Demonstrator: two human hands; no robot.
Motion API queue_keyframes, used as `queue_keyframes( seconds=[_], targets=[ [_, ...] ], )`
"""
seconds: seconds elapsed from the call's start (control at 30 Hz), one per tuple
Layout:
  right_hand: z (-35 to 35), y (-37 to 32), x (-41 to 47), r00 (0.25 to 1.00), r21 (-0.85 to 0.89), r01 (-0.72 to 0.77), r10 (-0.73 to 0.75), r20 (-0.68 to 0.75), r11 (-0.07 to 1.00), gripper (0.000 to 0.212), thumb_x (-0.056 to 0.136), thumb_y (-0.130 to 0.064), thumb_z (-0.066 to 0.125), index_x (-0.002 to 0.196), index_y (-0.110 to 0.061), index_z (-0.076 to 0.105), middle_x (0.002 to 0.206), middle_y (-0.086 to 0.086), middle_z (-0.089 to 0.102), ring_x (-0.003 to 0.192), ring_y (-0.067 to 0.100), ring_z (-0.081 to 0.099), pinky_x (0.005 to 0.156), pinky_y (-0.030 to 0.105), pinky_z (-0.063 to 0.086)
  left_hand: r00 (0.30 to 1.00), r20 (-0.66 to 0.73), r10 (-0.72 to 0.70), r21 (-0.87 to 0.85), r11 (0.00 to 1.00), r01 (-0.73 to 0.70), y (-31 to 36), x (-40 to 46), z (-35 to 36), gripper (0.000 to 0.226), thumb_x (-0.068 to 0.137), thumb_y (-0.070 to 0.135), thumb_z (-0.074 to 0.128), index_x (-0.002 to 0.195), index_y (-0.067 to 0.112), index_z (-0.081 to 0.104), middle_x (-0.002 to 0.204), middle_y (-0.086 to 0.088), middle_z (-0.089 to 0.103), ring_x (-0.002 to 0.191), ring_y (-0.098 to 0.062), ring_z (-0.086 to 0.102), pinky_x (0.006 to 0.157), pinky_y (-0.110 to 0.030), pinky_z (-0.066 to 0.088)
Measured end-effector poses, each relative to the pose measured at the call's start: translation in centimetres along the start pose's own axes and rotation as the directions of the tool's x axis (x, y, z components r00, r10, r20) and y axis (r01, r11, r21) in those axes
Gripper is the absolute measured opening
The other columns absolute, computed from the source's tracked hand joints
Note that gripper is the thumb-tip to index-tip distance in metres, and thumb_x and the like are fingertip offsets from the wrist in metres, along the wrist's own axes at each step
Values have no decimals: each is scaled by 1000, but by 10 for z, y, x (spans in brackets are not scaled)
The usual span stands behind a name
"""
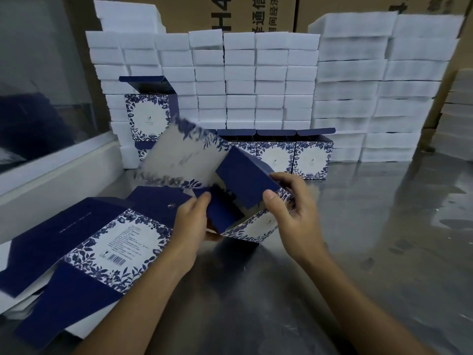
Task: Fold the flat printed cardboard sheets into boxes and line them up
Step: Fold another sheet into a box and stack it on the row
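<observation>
Head view looks down on a half-folded box [245, 180] held above the steel table [358, 252], tilted, its navy flaps turned inward and its floral white panel facing down to the right; a long blurred panel [176, 152] of the same sheet sticks up to the left; the left hand [190, 221] grips the box's lower left edge, thumb on a navy inner flap and fingers curled beneath; the right hand [294, 211] pinches the right side, thumb pressed on the big navy flap and fingers wrapped round the printed wall behind it; just left of the hands, a pile of flat printed sheets [84, 249] lies on the table, the top one showing a barcode panel ringed with blue leaves; behind the held box, three folded boxes [294, 155] stand in a row touching side by side, lids open upward; further left another folded box [148, 116] sits higher, on a box below it, lid also up; stacks of white foam blocks [256, 80] form a wall behind the row, with brown cartons [256, 11] above them; a window ledge [56, 170] runs along the left.
</observation>
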State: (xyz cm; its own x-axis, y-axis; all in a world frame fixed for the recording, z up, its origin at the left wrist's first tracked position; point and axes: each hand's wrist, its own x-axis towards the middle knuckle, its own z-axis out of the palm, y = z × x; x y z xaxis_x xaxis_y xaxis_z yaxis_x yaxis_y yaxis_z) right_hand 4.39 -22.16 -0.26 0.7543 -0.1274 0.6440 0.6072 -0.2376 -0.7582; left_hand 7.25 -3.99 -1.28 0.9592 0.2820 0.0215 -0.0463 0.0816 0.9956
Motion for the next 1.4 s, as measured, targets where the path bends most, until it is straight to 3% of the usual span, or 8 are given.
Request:
queue_keyframes(
  seconds=[0.23, 0.37, 0.57, 0.8, 1.0, 1.1, 1.23, 1.4],
  targets=[
    [4, -4, -1, 998, 13, -19, 18, 63, 1000, 52, 82, -59, 59, 122, -26, 59, 121, -2, 61, 118, 25, 57, 96, 54, 47, 989, -139, 44, -36, 998, -50, 2, -4, -7, 43, 99, 34, 49, 61, 13, 45, 40, 1, 45, 37, -14, 45, 36, -22, 36],
    [4, -4, 1, 996, 49, -58, 54, 77, 997, 51, 82, -62, 57, 120, -28, 60, 121, 0, 64, 116, 27, 59, 97, 56, 47, 987, -157, 44, -51, 997, -53, 5, -2, -10, 44, 93, 24, 51, 55, 19, 31, 42, 0, 31, 40, -18, 29, 40, -24, 23],
    [6, -3, 2, 992, 56, -126, 125, 17, 990, 60, 79, -71, 56, 124, -30, 58, 125, -4, 65, 119, 22, 59, 101, 53, 46, 988, -18, 155, 31, 987, -155, 2, -12, -1, 43, 97, 39, 53, 65, 13, 43, 48, -4, 39, 43, -15, 40, 38, -23, 33],
    [7, -2, 2, 992, 5, -124, 124, 5, 992, 76, 72, -90, 48, 125, -37, 54, 125, -9, 62, 116, 19, 57, 99, 52, 47, 974, -11, 228, 163, 961, -223, 9, -15, 1, 60, 93, 13, 52, 41, 24, 23, 42, 4, 20, 40, -13, 20, 45, -27, 21],
    [7, 2, 3, 984, 17, -173, 174, -49, 985, 67, 70, -91, 48, 119, -44, 53, 121, -10, 62, 117, 16, 58, 100, 47, 48, 948, 164, 274, 60, 956, -287, 7, -23, 0, 36, 94, 14, 58, 70, -9, 44, 56, -14, 41, 49, -22, 40, 47, -30, 36],
    [6, 1, 4, 982, 7, -179, 179, -55, 984, 67, 73, -88, 50, 120, -41, 53, 122, -10, 61, 118, 15, 57, 100, 46, 48, 940, 161, 301, 134, 937, -323, 8, -21, 2, 29, 93, 7, 56, 67, 4, 45, 53, -11, 42, 49, -20, 41, 47, -31, 40],
    [5, 2, 5, 979, 13, -199, 199, -53, 980, 69, 74, -85, 49, 121, -34, 55, 120, -7, 63, 116, 18, 58, 100, 47, 48, 930, 144, 337, 174, 917, -359, 6, -20, -1, 36, 94, 32, 62, 69, 12, 44, 53, 1, 51, 51, -19, 52, 49, -34, 46],
    [2, 5, 6, 965, 48, -257, 259, -35, 965, 63, 76, -86, 43, 101, -29, 56, 90, -16, 62, 83, -2, 58, 76, 27, 46, 960, 102, 262, 82, 959, -271, 4, -19, -4, 47, 70, 71, 64, 108, 46, 51, 109, 18, 58, 100, -5, 60, 73, -32, 57]
  ],
)
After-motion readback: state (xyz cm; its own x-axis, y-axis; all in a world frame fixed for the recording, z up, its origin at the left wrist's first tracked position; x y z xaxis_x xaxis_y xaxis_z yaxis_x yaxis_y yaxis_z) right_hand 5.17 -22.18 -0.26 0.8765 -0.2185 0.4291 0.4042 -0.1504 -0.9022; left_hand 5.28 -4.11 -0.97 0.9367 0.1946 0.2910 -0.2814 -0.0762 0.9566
